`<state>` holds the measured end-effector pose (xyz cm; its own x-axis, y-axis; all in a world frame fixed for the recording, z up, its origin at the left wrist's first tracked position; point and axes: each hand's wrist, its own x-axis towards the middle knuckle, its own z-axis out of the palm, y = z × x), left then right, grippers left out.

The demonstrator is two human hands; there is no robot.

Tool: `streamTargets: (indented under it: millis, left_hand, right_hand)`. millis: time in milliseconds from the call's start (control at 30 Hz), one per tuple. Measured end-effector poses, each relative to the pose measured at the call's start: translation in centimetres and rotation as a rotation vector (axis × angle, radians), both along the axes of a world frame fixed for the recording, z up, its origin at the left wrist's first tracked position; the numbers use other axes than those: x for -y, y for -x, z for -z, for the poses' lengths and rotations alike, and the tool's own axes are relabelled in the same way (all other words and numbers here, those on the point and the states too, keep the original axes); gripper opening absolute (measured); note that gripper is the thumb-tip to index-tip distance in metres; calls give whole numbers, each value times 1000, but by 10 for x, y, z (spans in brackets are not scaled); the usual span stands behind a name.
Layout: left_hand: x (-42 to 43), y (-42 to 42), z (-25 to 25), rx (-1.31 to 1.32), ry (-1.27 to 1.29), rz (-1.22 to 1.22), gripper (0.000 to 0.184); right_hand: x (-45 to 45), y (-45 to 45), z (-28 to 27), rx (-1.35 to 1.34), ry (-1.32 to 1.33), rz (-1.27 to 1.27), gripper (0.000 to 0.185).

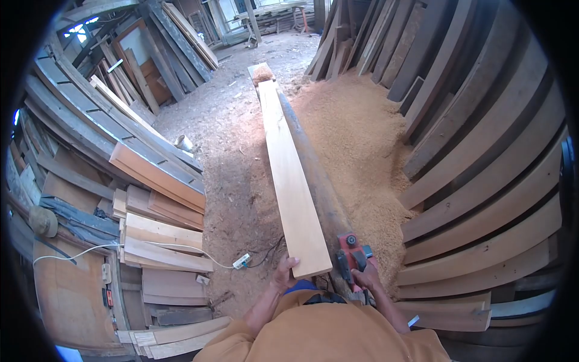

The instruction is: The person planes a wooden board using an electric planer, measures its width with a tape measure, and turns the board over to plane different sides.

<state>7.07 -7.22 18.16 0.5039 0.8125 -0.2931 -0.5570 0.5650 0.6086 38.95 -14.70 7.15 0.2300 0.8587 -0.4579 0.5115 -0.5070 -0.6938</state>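
A long pale board [295,199] lies lengthwise on a narrow wooden beam [319,181], which shows along the board's right side. My left hand [283,273] grips the near left corner of the board, thumb on top. Right of the board's near end, a red and black power planer [350,259] rests on the beam. My right hand [366,277] is closed around its handle. At the far end of the beam sits a small heap of shavings [262,73].
Sawdust [356,139] covers the floor to the right. Planks [482,211] lean along the right side. Stacked boards [163,235] stand at the left. A white power strip [241,261] with a cord lies on the floor left of my left hand.
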Motion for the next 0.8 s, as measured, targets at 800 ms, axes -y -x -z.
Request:
streamTargets:
  millis: [800]
  left_hand:
    - [-125, 4, -241, 507, -569, -484, 70]
  right_hand:
    - [1, -4, -19, -62, 44, -33, 78]
